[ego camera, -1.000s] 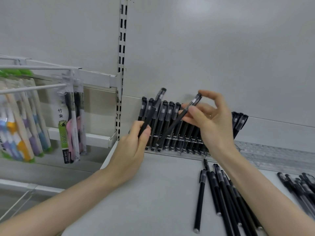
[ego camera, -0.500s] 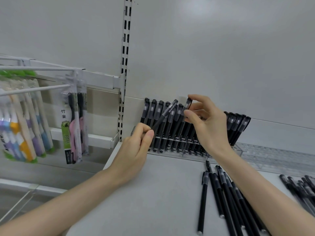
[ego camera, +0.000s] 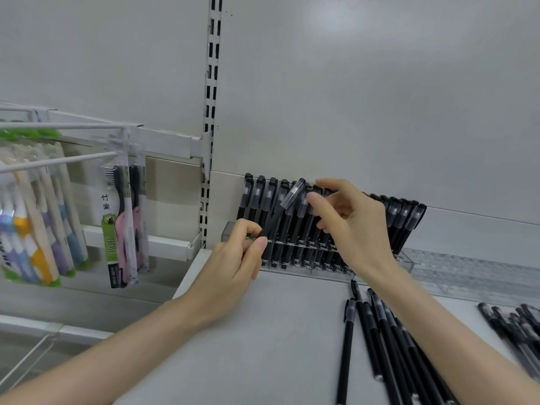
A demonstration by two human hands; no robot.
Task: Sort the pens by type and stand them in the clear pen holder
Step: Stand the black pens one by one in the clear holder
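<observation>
Between the two hands, a black capped pen leans across the front of the stocked row, its lower end pinched by the left hand between thumb and curled fingers, its cap just beside the right thumb. Behind both hands the clear pen holder stands against the back wall of the shelf, and the row of pens in it runs from beyond the left hand to past the right wrist, caps up.

A second ago the right hand held another pen high and slanted over that row. That pen has since gone down among the others, and the right hand's fingers now arch over the caps. Whether they still grip one or merely touch it cannot be told from this view. The left hand's pen has meanwhile swung from steep to a shallower lean towards the right hand.

Judged from this, one more pen has reached the holder and the left hand's pen is next in line, probably to be passed across or slotted beside the last.

Under the right forearm, loose pens of the same black kind lie flat, not yet stood. A second bunch waits beyond the right arm. Far out past the left hand, toothbrush packs hang on hooks
</observation>
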